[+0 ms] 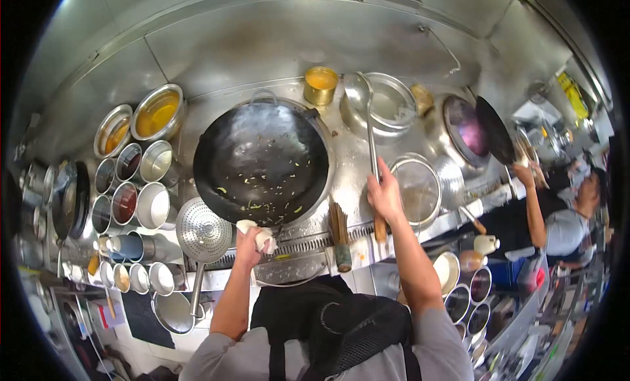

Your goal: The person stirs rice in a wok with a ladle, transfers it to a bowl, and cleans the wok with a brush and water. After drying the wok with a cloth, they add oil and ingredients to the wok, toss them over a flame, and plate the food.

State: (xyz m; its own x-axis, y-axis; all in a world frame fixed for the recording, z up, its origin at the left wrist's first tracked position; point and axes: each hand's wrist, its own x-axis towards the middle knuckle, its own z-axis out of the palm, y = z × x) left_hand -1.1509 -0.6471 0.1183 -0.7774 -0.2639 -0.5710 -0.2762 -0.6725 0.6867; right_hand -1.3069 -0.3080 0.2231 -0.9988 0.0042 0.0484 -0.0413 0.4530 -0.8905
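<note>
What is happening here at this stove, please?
A person stands at a steel cooking station. The left hand grips the near rim of a big black wok through a white cloth; the wok holds only small green scraps. The right hand holds a long ladle whose bowl reaches toward a steel basin. Sauce pots stand at the left. Another person works at a second wok on the right.

wok (262,159) centre — strainer (203,234) left, ladle (371,131) right, tin (320,85) behind
</note>
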